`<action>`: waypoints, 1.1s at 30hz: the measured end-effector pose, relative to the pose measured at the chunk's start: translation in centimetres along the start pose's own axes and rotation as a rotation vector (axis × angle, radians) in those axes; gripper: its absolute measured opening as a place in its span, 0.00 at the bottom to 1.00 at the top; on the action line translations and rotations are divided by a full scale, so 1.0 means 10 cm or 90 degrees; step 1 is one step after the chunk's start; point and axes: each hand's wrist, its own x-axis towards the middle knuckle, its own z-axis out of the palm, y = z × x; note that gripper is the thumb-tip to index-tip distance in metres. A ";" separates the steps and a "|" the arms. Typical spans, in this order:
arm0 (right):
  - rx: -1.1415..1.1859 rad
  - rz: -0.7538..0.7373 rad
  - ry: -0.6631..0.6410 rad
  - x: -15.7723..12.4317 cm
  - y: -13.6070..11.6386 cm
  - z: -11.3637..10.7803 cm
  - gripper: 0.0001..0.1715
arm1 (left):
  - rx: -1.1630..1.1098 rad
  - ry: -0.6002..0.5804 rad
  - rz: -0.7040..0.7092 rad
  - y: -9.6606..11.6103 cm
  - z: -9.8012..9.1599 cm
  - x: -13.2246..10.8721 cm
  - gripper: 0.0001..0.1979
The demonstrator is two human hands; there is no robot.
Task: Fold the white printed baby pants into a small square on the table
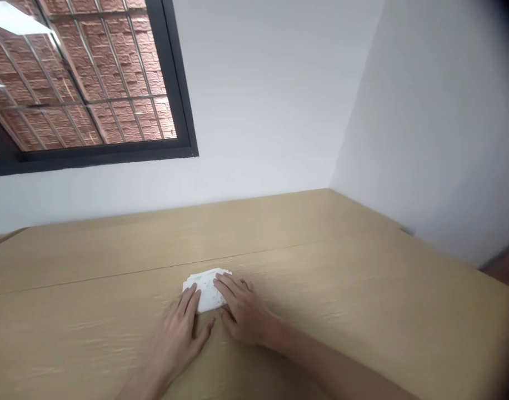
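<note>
A small white folded wad (208,294), layered at its far edge and marked with faint dark specks, lies flat on the wooden tabletop (342,294). Whether it is tissue, paper or cloth I cannot tell. On its left part rest the fingertips of my left hand (179,330), fingers stretched out and thumb apart. My right hand (244,311) lies over its right edge with fingers extended and pressing down, the thumb set near the front edge. Neither hand is wrapped around the wad.
A thin seam (154,270) crosses the tabletop just beyond the hands. White walls (271,100) border the table at the back and right. A dark-framed window (183,111) with metal bars is at the upper left, and a brick wall (108,66) stands outside it.
</note>
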 end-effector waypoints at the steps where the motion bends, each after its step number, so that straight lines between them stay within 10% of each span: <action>1: 0.012 -0.006 0.020 0.01 0.02 0.02 0.31 | -0.029 0.007 -0.003 -0.04 0.01 0.02 0.21; 11: 0.212 -0.012 0.090 0.21 -0.21 -0.35 0.13 | -0.347 0.095 -0.098 0.20 -0.54 0.11 0.12; 14: 0.374 0.080 -0.044 0.29 -0.27 -0.62 0.36 | -0.448 0.149 -0.178 0.24 -0.75 0.13 0.10; 18: 0.496 0.122 -0.132 0.44 -0.33 -0.85 0.28 | -0.549 0.167 -0.269 0.16 -0.84 0.11 0.10; 23: 0.413 0.211 -0.149 0.73 -0.12 -0.61 0.20 | -0.669 0.059 -0.327 0.11 -0.69 -0.04 0.17; 26: 0.294 0.267 -0.225 0.90 0.06 -0.31 0.19 | -0.472 -0.041 -0.318 0.16 -0.57 -0.13 0.23; 30: 0.058 0.070 -0.019 0.92 -0.04 -0.13 0.21 | -0.150 0.019 -0.154 0.30 -0.51 -0.14 0.19; 33: 0.134 -0.150 -0.078 0.77 -0.30 -0.18 0.23 | -0.240 0.028 -0.004 0.47 -0.50 -0.16 0.16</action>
